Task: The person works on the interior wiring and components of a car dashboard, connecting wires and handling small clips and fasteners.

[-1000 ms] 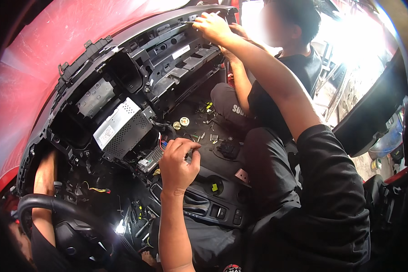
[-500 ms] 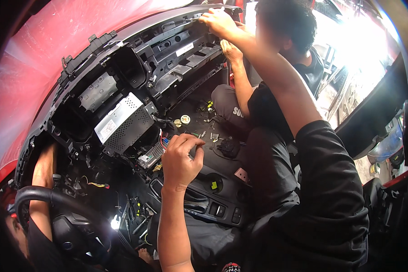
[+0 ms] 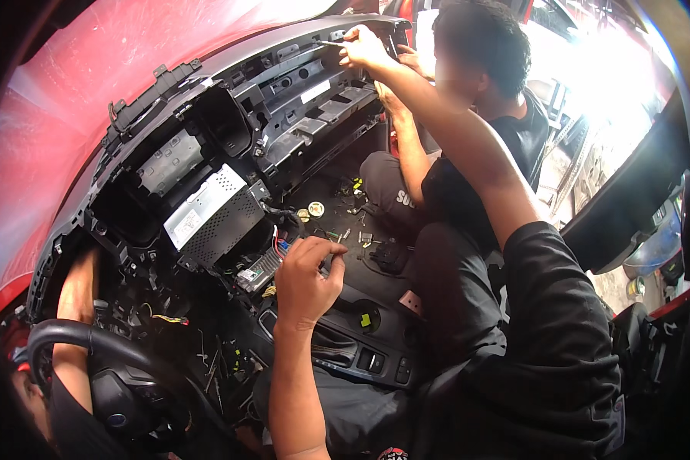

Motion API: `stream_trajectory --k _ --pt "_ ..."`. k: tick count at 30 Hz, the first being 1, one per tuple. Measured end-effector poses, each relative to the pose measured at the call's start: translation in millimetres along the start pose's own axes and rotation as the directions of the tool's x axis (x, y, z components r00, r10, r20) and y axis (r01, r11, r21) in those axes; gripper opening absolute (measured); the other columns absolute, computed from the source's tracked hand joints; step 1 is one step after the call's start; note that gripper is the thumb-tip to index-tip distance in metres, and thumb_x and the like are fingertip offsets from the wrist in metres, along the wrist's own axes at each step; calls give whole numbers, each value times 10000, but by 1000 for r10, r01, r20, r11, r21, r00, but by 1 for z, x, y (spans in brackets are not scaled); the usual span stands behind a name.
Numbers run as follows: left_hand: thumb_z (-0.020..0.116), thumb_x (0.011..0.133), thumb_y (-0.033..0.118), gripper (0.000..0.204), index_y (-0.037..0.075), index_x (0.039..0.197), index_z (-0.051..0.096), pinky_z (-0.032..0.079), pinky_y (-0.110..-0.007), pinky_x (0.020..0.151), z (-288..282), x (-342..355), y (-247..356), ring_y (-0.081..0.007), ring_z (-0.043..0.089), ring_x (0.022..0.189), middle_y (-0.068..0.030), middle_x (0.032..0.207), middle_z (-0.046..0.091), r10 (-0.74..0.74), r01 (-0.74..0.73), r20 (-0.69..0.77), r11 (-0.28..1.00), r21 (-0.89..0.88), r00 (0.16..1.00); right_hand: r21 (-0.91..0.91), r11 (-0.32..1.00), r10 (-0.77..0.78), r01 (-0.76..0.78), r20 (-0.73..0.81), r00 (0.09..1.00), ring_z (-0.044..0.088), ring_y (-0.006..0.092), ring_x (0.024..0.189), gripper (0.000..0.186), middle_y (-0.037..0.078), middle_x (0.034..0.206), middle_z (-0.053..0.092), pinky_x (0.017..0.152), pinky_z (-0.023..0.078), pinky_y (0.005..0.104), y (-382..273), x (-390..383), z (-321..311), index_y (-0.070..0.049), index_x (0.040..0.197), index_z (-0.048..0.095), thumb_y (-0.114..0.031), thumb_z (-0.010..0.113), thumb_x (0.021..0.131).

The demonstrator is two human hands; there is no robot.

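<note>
My left hand hangs over the centre console with its fingers curled toward the thumb. Whatever it may hold is too small or hidden to name. Stretched far forward, my right hand grips a thin rod-like tool, its tip pointing left at the upper part of the stripped dashboard. Most of the tool's handle is hidden in my fingers. Below and left of that, a silver perforated metal box sits in the middle of the dashboard. Near my left hand are a small module and loose wires.
A co-worker sits at the right, hands at the dashboard's far end. Another person's arm reaches behind the steering wheel. Loose clips and a round cream-coloured part lie on the floor. Tools lie lower left.
My right hand has turned and shifted slightly at the dashboard, still gripping the tool. My left hand stays almost in place. The co-worker's lower hand has moved down and partly behind the dashboard edge.
</note>
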State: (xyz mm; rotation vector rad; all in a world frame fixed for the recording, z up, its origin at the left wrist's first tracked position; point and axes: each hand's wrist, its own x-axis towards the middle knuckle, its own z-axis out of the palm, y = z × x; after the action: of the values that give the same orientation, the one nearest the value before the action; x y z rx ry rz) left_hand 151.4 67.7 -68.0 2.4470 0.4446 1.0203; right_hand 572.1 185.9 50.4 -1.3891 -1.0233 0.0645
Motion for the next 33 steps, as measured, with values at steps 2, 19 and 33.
stream_trajectory --k 2,19,33 --pt "710 760 6 99 65 837 731 509 -337 704 2 0 3 -240 666 794 -60 852 709 7 -7 12 1000 -16 1000 344 932 124 -116 0 992 716 281 730 176 149 824 641 588 602 369 17 8 -15 -35 1104 512 -28 587 945" --pt "693 783 53 83 76 847 741 526 -357 712 1 0 7 -260 679 820 -56 853 710 -2 -1 85 999 32 996 -768 -30 -622 640 515 590 625 218 1003 118 35 1051 637 887 464 371 -11 -26 -40 -168 884 678 -139 643 775" --pt "692 774 62 97 83 851 748 541 -369 736 6 -2 8 -267 683 844 -63 871 713 -7 2 134 999 34 991 -721 -38 -602 692 569 559 627 245 1023 205 35 1069 656 873 481 378 2 10 -40 -142 989 656 -173 671 787"
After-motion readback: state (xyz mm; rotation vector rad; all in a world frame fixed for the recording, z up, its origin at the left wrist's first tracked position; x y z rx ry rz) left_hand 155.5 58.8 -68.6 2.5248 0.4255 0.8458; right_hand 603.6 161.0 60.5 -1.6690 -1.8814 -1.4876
